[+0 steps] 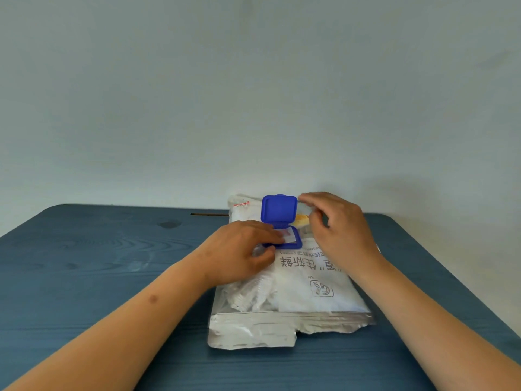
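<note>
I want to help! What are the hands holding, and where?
The right hand pinches a clear strip beside the open blue lid. The left hand presses the bag at its opening.

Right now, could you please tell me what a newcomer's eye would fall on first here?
The blue flip lid, open at the far end of a white pouch, catches the eye first. The left hand presses on its opening while the right hand pinches a clear film beside the lid.
</note>
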`<state>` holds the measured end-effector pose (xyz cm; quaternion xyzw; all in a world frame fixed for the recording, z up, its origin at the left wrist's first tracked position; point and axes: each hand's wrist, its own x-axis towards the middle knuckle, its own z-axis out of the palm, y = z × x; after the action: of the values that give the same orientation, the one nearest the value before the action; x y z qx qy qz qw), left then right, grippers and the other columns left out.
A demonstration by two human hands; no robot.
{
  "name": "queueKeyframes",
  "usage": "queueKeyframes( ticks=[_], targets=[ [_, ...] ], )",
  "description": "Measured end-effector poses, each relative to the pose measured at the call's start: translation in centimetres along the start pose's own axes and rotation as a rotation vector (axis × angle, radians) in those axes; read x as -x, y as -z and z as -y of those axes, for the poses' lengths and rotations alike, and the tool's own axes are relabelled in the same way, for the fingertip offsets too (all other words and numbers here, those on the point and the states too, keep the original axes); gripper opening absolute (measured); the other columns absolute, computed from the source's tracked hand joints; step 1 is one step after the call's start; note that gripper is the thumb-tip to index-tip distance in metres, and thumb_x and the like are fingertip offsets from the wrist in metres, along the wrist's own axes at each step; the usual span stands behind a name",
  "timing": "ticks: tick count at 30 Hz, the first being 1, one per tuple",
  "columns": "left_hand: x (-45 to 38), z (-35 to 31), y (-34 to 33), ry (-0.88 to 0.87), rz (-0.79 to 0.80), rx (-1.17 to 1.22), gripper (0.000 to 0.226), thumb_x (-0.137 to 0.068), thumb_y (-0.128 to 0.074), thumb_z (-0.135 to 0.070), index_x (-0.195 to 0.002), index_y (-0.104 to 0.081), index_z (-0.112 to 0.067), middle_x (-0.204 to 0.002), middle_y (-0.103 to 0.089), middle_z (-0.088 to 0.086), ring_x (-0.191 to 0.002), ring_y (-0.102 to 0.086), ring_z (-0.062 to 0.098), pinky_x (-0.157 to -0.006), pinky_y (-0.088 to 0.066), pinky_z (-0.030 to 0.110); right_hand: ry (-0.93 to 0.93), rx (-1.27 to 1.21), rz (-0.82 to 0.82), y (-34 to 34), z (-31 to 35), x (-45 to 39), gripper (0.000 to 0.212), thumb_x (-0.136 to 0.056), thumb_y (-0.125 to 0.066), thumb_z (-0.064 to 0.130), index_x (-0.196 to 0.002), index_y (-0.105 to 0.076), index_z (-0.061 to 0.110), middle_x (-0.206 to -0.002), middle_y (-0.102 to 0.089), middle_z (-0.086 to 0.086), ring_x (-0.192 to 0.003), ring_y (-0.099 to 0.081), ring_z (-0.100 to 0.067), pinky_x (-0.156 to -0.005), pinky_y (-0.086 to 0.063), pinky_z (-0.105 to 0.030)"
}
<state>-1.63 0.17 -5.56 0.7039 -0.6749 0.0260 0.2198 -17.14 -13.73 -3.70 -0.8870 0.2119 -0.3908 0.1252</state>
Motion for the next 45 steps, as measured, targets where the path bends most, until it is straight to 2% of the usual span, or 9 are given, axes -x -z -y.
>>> queueKeyframes(
  ticks=[3,8,18,23,27,30,34,38,45],
  targets=[
    [0.0,0.0,0.0,0.000,0.010,0.004,0.038,-0.093,-0.049,-0.030,-0.128,-0.062,-0.034,-0.133,-0.062,-0.018,-0.123,-0.053,0.000,-0.103,-0.046,0.030,0.065,0.054,0.263,0.1,-0.4,0.2,0.040,-0.090,-0.044,0.007,-0.118,-0.070,0.019,-0.123,-0.070,0.003,-0.114,-0.064,-0.011,-0.098,-0.049,-0.027],
    [0.0,0.1,-0.2,0.014,0.009,-0.005,0.037,-0.094,-0.049,-0.032,-0.128,-0.061,-0.036,-0.135,-0.061,-0.018,-0.124,-0.053,-0.002,-0.104,-0.046,0.027,0.115,0.202,0.498,-0.8,-0.9,0.3,0.050,-0.082,-0.033,0.022,-0.112,-0.069,0.038,-0.101,-0.076,0.008,-0.088,-0.068,-0.012,-0.078,-0.055,-0.038],
    [0.0,0.0,-0.4,0.006,-0.045,0.035,0.034,-0.093,-0.048,-0.029,-0.121,-0.065,-0.039,-0.120,-0.070,-0.020,-0.107,-0.064,0.003,-0.089,-0.054,0.034,0.120,0.190,0.479,-1.2,-1.5,0.4,0.045,-0.082,-0.031,0.024,-0.102,-0.071,0.028,-0.096,-0.075,0.001,-0.084,-0.066,-0.015,-0.072,-0.055,-0.038],
    [-0.6,0.0,-0.1,0.147,-0.369,0.252,0.029,-0.094,-0.054,-0.025,-0.116,-0.071,-0.031,-0.116,-0.072,-0.016,-0.101,-0.066,0.000,-0.085,-0.053,0.018,-0.083,-0.057,0.183,0.0,-1.2,-0.1,0.037,-0.090,-0.046,0.009,-0.112,-0.072,0.025,-0.099,-0.076,0.003,-0.068,-0.064,-0.001,-0.062,-0.048,-0.014],
    [-1.2,0.2,-0.2,0.294,-0.392,0.550,0.040,-0.097,-0.051,-0.023,-0.135,-0.056,-0.029,-0.136,-0.059,-0.014,-0.122,-0.055,0.005,-0.089,-0.042,0.009,-0.267,-0.326,0.161,-0.7,-1.5,-0.4,0.048,-0.092,-0.048,0.006,-0.138,-0.052,0.020,-0.135,-0.061,0.003,-0.120,-0.058,-0.007,-0.098,-0.044,-0.018],
    [-1.3,0.3,-0.5,0.356,-0.283,0.668,0.049,-0.098,-0.050,-0.025,-0.146,-0.042,-0.030,-0.148,-0.048,-0.013,-0.134,-0.046,0.009,-0.097,-0.038,0.020,-0.311,-0.461,0.259,-1.6,-1.5,-0.4,0.056,-0.092,-0.051,0.010,-0.145,-0.040,0.022,-0.144,-0.051,0.008,-0.129,-0.049,-0.004,-0.100,-0.039,-0.017],
    [-1.6,0.1,-0.5,0.349,-0.328,0.738,0.046,-0.098,-0.050,-0.018,-0.144,-0.046,-0.021,-0.145,-0.052,-0.007,-0.131,-0.049,0.006,-0.100,-0.040,0.016,-0.273,-0.607,0.275,-1.6,-1.1,-0.4,0.045,-0.090,-0.053,0.008,-0.118,-0.057,0.044,-0.118,-0.061,0.026,-0.108,-0.056,0.016,-0.087,-0.045,-0.006],
    [-1.3,0.4,0.0,0.343,-0.457,0.688,0.036,-0.098,-0.048,-0.011,-0.130,-0.061,-0.018,-0.123,-0.069,-0.006,-0.115,-0.062,0.003,-0.096,-0.049,0.018,-0.282,-0.517,0.198,-1.1,-1.9,-0.8,0.031,-0.093,-0.054,0.012,-0.118,-0.066,0.027,-0.113,-0.070,0.013,-0.107,-0.064,0.001,-0.094,-0.050,-0.022],
    [-1.0,-0.1,-0.1,0.246,-0.348,0.367,0.021,-0.094,-0.059,-0.021,-0.107,-0.075,-0.025,-0.106,-0.075,-0.011,-0.095,-0.069,0.001,-0.084,-0.053,0.012,-0.142,-0.269,0.289,-0.5,-1.7,-0.6,0.017,-0.089,-0.065,0.031,-0.102,-0.076,0.027,-0.095,-0.075,0.018,-0.090,-0.066,0.009,-0.075,-0.049,-0.005]
  ],
)
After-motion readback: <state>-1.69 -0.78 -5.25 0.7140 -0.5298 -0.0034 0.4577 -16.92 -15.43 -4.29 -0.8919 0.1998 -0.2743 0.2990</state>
